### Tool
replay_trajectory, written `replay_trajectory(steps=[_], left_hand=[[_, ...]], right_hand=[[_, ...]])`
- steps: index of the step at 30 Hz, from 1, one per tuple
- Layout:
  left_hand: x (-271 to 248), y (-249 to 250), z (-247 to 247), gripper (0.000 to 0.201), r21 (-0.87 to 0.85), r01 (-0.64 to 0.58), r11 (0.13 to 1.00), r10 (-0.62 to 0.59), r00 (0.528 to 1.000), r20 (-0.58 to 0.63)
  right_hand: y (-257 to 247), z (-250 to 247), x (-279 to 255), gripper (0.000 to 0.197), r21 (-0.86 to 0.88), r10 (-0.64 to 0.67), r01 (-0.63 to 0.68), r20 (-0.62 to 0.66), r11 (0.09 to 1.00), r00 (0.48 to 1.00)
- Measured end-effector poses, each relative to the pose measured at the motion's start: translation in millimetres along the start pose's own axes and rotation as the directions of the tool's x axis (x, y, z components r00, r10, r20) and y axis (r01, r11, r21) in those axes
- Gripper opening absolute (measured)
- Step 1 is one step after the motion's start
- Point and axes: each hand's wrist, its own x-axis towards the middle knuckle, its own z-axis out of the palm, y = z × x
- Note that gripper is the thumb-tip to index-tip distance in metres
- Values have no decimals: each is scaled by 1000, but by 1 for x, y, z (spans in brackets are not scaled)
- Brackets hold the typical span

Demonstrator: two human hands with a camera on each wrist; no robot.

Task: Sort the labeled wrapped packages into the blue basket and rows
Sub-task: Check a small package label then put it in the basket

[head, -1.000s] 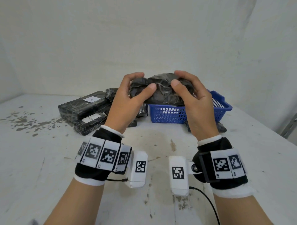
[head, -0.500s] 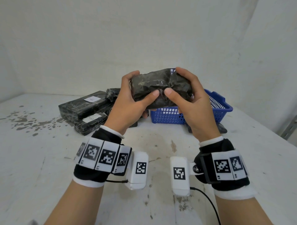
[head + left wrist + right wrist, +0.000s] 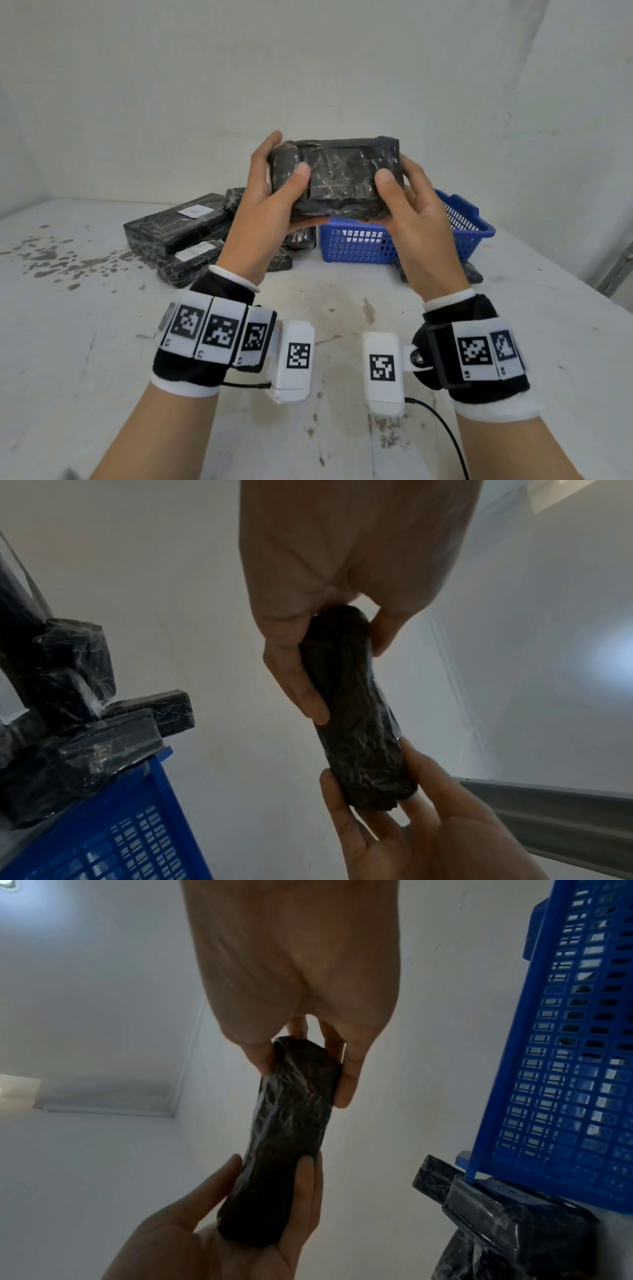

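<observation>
Head view: nearest, two forearms with black wristbands carrying square coded tags, over a stained white table (image 3: pixel 85 359). Above them, one black wrapped package (image 3: pixel 337 178) held up off the table, lengthwise between both hands, in front of the basket. Left hand (image 3: pixel 267 212) curled round its left end, thumb (image 3: pixel 298 174) pressed on the near face, fingers wrapped behind. Right hand (image 3: pixel 414 219) clamped on the right end the same way, thumb (image 3: pixel 385 181) on the near face, fingers behind. Wrist views agree: each hand closed on one end of the package (image 3: pixel 356 710), thumb on one side and fingers (image 3: pixel 346 1080) on the other. No label visible on the held package's near face. Behind, one blue basket (image 3: pixel 356 246) on the table, just right of centre. To its left, a cluster of black wrapped packages (image 3: pixel 178 229), at least four, two with white labels facing up; exact count unclear behind the left hand. One more dark package (image 3: pixel 474 274) peeking out at the basket's right foot
</observation>
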Motion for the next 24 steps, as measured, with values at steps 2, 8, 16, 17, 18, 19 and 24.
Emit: replay_trajectory(steps=[2, 8, 16, 17, 18, 19, 24], left_hand=[[1, -2, 0, 42, 12, 26, 1000, -26, 999, -42], [2, -3, -1, 35, 69, 5, 998, -2, 999, -49], [4, -4, -4, 25, 134, 16, 991, -3, 996, -93], [3, -4, -4, 27, 137, 21, 990, -8, 996, -94], [3, -4, -4, 31, 146, 19, 989, -6, 996, -91], [2, -4, -3, 34, 164, 13, 986, 1, 996, -86], [1, -7, 0, 42, 221, 3, 975, 10, 998, -54]], right_hand=[[-1, -1, 0, 37, -38, -4, 4, -7, 999, 1000], [0, -3, -1, 46, -105, -75, 77, 23, 992, 997], [-4, 0, -4, 14, -80, -51, 52, 12, 995, 999], [-4, 0, -4, 10, -80, -53, 54, 5, 995, 999], [-4, 0, -4, 7, -80, -52, 51, 0, 996, 999], [-5, 0, -4, 6, -75, -47, 47, -3, 996, 999], [-5, 2, -5, 11, -54, -35, 33, -38, 998, 999]])
